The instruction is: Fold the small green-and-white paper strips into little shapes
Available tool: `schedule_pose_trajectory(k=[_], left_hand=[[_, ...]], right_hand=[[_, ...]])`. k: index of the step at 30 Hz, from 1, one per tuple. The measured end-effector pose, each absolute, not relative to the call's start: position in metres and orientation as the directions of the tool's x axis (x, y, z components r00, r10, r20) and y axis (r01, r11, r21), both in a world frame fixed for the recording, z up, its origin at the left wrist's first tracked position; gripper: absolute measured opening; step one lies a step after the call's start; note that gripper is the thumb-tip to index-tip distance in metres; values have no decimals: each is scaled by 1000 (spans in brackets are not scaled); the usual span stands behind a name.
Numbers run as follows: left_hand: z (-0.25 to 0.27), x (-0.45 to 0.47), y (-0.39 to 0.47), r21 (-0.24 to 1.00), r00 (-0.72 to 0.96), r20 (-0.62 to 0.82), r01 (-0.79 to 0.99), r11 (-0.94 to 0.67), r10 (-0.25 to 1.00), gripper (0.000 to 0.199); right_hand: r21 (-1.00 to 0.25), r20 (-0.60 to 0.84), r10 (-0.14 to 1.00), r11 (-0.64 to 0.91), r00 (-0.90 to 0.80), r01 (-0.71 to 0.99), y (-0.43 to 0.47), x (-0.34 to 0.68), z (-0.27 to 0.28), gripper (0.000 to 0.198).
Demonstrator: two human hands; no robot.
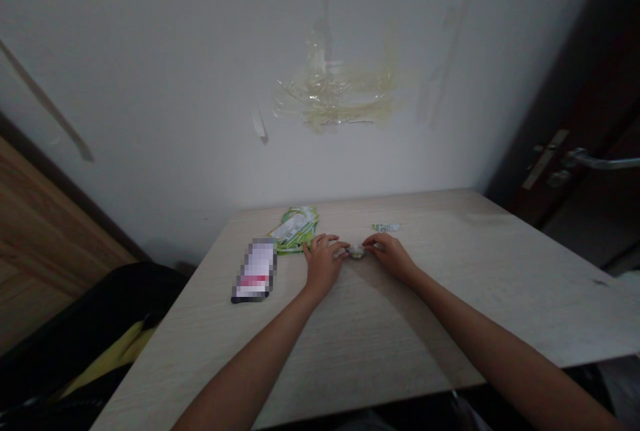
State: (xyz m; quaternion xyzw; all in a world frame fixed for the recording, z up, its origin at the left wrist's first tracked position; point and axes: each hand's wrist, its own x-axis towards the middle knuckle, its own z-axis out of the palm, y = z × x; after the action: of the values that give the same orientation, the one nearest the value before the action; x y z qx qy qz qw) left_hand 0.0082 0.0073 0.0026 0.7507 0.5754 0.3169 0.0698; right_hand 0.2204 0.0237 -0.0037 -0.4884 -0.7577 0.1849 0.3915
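A small whitish-green wrapper-like piece (357, 252) sits between my two hands, low over the table; its exact kind is too small to make out. My left hand (326, 261) pinches its left end between thumb and finger, the other fingers spread toward the green packet. From the other side my right hand (393, 255) is closed on the right end. Just beyond the left fingers lies a flat green and white printed packet (295, 225). A narrow green and white strip (386, 227), like a torn piece of packaging, rests behind my right hand.
A phone (257, 267) with a blurred-out screen lies left of my left hand, touching or close to the packet. The pale wooden table (475, 271) meets a wall with old tape (345, 97). A dark door (590, 171) stands right; a black and yellow item (110, 351) is left.
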Motion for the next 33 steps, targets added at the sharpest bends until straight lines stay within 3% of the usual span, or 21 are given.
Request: schedule_pose_trajectory(k=[6, 21, 33], left_hand=[[5, 8, 6, 477, 109, 400, 823, -308, 910, 10], [5, 8, 14, 520, 37, 393, 815, -255, 919, 10], [5, 12, 15, 452, 24, 355, 870, -194, 935, 16]], right_hand=[[-622, 391, 884, 460, -258, 633, 26, 223, -3, 15], [-611, 355, 904, 418, -240, 672, 32, 225, -9, 7], [-489, 378, 905, 374, -195, 788, 41, 221, -24, 12]])
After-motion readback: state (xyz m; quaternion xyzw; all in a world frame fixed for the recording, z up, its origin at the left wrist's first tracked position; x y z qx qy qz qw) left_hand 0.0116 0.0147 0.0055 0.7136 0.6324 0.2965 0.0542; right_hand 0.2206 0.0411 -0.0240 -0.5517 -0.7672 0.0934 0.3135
